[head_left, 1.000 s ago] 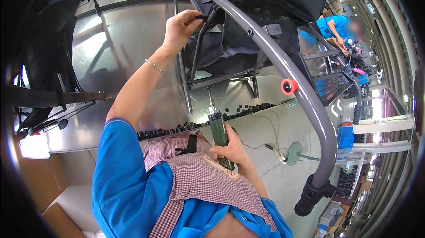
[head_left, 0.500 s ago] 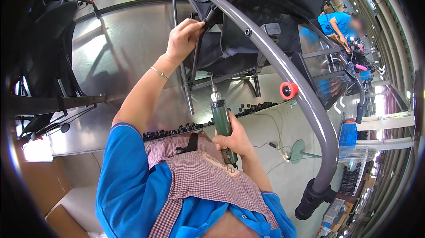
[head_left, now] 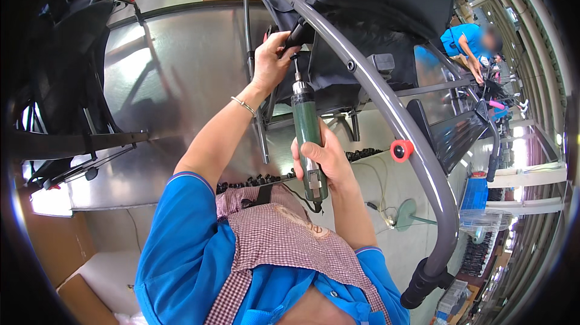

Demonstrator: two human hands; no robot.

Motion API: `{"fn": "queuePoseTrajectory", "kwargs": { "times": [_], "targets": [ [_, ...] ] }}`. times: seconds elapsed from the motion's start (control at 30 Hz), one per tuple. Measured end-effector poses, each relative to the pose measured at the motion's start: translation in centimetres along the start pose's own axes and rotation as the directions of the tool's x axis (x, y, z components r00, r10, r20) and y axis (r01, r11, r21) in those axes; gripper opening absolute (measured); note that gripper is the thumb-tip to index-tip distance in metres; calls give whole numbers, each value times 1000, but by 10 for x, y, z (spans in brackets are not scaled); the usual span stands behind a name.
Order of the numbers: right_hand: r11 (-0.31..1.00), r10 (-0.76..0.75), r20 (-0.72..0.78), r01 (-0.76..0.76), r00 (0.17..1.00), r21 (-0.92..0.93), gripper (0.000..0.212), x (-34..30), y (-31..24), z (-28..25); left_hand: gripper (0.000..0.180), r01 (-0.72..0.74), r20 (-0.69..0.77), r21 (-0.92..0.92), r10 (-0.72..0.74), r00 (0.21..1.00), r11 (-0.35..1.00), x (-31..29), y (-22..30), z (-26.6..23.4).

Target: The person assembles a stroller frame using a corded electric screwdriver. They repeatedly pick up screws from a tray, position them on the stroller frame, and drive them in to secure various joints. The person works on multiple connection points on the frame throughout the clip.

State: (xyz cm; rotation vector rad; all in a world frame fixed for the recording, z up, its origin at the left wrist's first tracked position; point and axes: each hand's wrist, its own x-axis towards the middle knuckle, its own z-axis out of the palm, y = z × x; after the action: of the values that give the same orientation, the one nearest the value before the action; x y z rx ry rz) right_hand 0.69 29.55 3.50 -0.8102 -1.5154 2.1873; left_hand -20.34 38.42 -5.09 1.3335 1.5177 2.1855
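Note:
My right hand (head_left: 323, 153) is wrapped round a green electric screwdriver (head_left: 306, 121), its bit pointing away from me. The bit's tip meets a dark part of the stroller frame, close to the fingers of my left hand. My left hand (head_left: 273, 62) grips a black stroller tube (head_left: 295, 36) beside the dark fabric seat (head_left: 356, 53). A thick grey curved stroller bar (head_left: 393, 101) arches over to the right, with a red-rimmed round fitting (head_left: 400, 151) on it. Whether a screw sits at the bit is too small to tell.
The stroller stands on a shiny metal table (head_left: 181, 83). Several small black parts (head_left: 260, 179) line its near edge. Another dark stroller (head_left: 60, 83) is at the left. A co-worker in blue (head_left: 468, 41) works at the far right. A green fan (head_left: 411, 215) stands below.
The screwdriver has moved up and forward, bringing its bit to the frame near my left hand. My left hand has shifted a little right and down, still on the tube.

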Motion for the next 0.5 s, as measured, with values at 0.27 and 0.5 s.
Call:
{"fn": "queuePoseTrajectory", "kwargs": {
  "times": [0.27, 0.5],
  "targets": [
    [998, 61, -38, -61, 997, 0, 77, 13, -9, 0, 35, -15, -57, -10, 15, 998, 1000, -5, 1, 5],
    [989, 142, -17, -142, 990, 36, 69, 21, -24, -5, 43, -19, -22, -43, 18, 1000, 999, -5, -3, 3]
  ]
}}
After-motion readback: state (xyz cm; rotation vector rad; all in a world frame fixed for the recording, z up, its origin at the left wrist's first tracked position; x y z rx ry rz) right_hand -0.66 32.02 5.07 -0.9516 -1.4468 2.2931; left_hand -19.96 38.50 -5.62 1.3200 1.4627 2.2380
